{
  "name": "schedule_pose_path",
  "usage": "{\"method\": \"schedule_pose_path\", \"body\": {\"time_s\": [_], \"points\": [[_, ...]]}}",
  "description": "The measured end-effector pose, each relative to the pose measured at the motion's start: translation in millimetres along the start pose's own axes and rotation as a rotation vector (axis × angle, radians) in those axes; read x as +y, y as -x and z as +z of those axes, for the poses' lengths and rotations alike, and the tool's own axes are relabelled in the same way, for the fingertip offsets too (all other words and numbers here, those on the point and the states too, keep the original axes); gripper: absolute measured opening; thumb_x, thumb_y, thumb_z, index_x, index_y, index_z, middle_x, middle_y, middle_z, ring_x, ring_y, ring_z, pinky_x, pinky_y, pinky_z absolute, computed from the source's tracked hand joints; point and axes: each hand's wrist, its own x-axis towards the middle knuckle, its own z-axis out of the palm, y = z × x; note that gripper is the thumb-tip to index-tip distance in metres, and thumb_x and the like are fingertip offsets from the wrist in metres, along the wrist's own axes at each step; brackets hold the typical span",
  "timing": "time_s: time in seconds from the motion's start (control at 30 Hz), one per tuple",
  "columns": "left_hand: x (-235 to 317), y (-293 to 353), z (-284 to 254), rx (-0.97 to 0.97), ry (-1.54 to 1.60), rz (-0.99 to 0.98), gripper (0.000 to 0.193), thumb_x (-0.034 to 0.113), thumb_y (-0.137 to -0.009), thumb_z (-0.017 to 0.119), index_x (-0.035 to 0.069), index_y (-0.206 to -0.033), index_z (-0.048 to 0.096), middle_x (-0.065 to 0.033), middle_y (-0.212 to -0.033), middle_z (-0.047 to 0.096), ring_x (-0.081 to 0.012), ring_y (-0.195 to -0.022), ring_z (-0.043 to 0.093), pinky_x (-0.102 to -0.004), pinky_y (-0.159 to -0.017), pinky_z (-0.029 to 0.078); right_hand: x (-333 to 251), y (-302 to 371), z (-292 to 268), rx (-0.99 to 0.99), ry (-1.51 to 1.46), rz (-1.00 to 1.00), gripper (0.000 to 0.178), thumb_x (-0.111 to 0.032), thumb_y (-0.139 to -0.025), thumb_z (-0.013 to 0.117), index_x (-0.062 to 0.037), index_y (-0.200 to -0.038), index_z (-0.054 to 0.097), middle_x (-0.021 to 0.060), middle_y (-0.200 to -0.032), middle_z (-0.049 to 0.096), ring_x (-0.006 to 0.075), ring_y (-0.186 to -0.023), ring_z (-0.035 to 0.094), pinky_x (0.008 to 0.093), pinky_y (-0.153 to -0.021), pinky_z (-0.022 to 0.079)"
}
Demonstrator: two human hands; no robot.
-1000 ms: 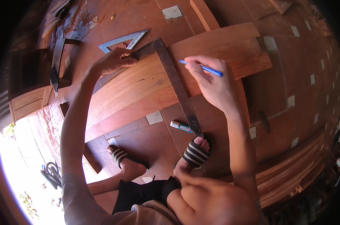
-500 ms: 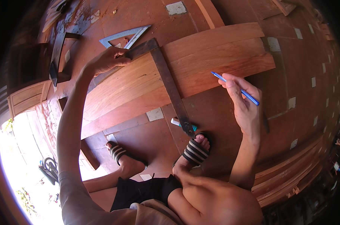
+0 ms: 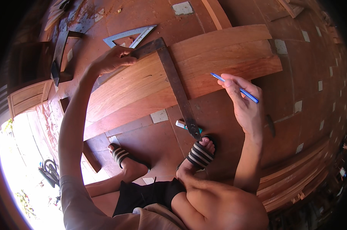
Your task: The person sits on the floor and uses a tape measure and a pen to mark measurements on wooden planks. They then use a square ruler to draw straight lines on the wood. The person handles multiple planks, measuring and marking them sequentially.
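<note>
With my left hand (image 3: 114, 60) I grip one arm of a dark carpenter's square (image 3: 176, 82) at the far edge of the wooden boards (image 3: 215, 53). The square's long blade lies across the boards and reaches past their near edge toward my right foot. My right hand (image 3: 245, 101) is closed round a blue pen (image 3: 240, 89), its tip pointing up and left over the near edge of the boards, apart from the wood. Beyond my left hand, a metal triangle ruler (image 3: 129, 35) lies on the tiled floor.
A small white and teal object (image 3: 182, 124) is on the floor, partly under the square's blade. Long wooden planks (image 3: 292, 176) are stacked at the right. A wooden frame (image 3: 29, 97) stands at the left. Another timber piece (image 3: 216, 14) lies beyond the boards.
My right hand with the pen has shifted slightly left. The square has slid a little to the right along the boards with my left hand on it.
</note>
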Motion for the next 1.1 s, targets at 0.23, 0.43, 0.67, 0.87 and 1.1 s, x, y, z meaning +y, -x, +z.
{"method": "schedule_pose_path", "body": {"time_s": [0.23,0.43,0.67,0.87,1.1], "points": [[-0.9,-0.5,-2.2,-0.031,0.004,0.025,0.05,0.043,-0.096,0.08,0.004,-0.128,0.074,0.0062,-0.091,0.063,-0.0056,-0.087,0.052,-0.0281,-0.079,0.046,6.1,-30.2,50.4,-0.13,0.058,-0.098,0.035,-0.026,-0.107,0.068,0.0054,-0.119,0.075,0.0105,-0.099,0.079,0.0108,-0.086,0.069,0.0274,-0.075,0.054],[-7.4,-3.1,-1.4,0.008,-0.073,-0.005,0.045,0.043,-0.097,0.077,0.003,-0.117,0.075,0.0023,-0.088,0.066,-0.008,-0.084,0.056,-0.0291,-0.075,0.046,6.3,-51.2,82.5,-0.153,0.204,-0.14,0.036,-0.03,-0.107,0.068,0.0032,-0.117,0.076,0.0116,-0.093,0.078,0.0115,-0.083,0.071,0.0282,-0.072,0.055],[-5.7,-2.2,1.2,0.026,-0.031,0.023,0.045,0.044,-0.096,0.077,0.002,-0.115,0.075,0.0002,-0.089,0.068,-0.0095,-0.085,0.058,-0.0309,-0.077,0.047,0.5,-53.0,82.4,-0.124,0.327,-0.286,0.031,-0.026,-0.106,0.067,0.0029,-0.114,0.076,0.0183,-0.092,0.078,0.0206,-0.08,0.075,0.032,-0.072,0.056],[-12.8,-5.6,-0.5,0.059,-0.148,0.04,0.045,0.043,-0.097,0.076,0.0,-0.11,0.074,-0.0027,-0.094,0.071,-0.0131,-0.088,0.061,-0.0338,-0.08,0.049,-4.1,-57.8,83.9,-0.147,0.32,-0.231,0.027,-0.022,-0.104,0.068,0.0024,-0.112,0.077,0.0207,-0.096,0.078,0.0299,-0.086,0.078,0.0368,-0.077,0.058],[-49.1,-25.3,-4.1,-0.003,-0.125,-0.005,0.031,0.04,-0.102,0.073,0.01,-0.106,0.075,0.0025,-0.09,0.068,-0.0122,-0.087,0.061,-0.0334,-0.077,0.051,-15.4,-29.7,87.4,-0.02,0.184,-0.167,0.027,-0.024,-0.104,0.07,0.0006,-0.113,0.077,0.0184,-0.103,0.079,0.0261,-0.097,0.078,0.0357,-0.083,0.059]]}}
